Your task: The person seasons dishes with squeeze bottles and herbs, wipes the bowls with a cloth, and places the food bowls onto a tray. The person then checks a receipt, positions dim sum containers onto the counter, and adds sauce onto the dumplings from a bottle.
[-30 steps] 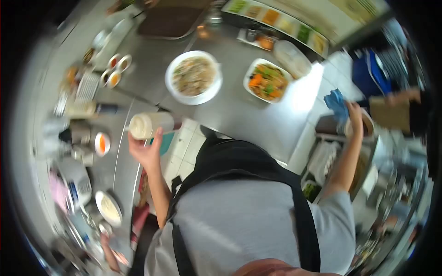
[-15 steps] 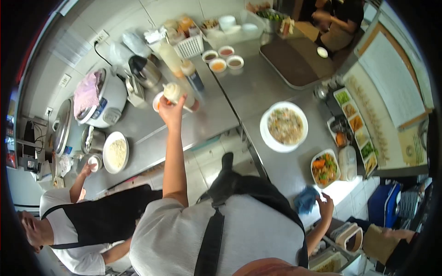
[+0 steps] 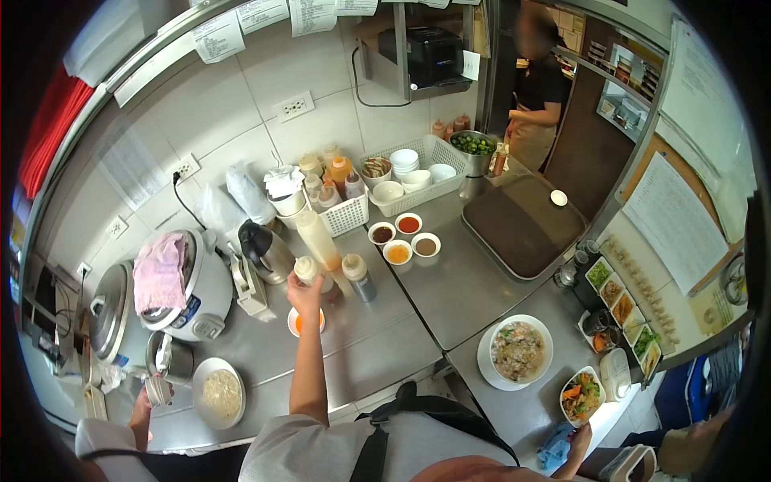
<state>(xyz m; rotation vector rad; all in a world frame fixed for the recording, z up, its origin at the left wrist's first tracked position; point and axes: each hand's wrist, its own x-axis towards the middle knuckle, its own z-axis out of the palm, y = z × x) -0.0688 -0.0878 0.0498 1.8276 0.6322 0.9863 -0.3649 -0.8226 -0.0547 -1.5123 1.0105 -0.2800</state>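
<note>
My left hand [image 3: 305,296] is closed round the white-topped squeeze bottle [image 3: 307,271], which is over the steel counter beside a bottle of dark sauce [image 3: 358,277] and a taller pale bottle [image 3: 318,239]. A small bowl with orange contents [image 3: 306,322] sits just below it. My right hand [image 3: 580,441] is low at the right, touching or very near a blue cloth [image 3: 556,447]; its fingers are partly hidden. Just above that hand is the white dish of stir-fried vegetables [image 3: 582,397]. A round bowl of food [image 3: 520,349] rests on a plate to its left.
Several sauce bowls [image 3: 409,224] stand near the white baskets [image 3: 418,173]. A brown tray [image 3: 526,225] lies behind. At the left are a rice cooker [image 3: 193,281] and an oval bowl [image 3: 219,394]; a co-worker's hand [image 3: 143,406] holds a small white container. Another person [image 3: 536,100] stands beyond the counter.
The view has swung toward the left counter and wall. My left hand has brought the squeeze bottle over beside the other bottles. My right hand and the blue cloth are now by the vegetable dish.
</note>
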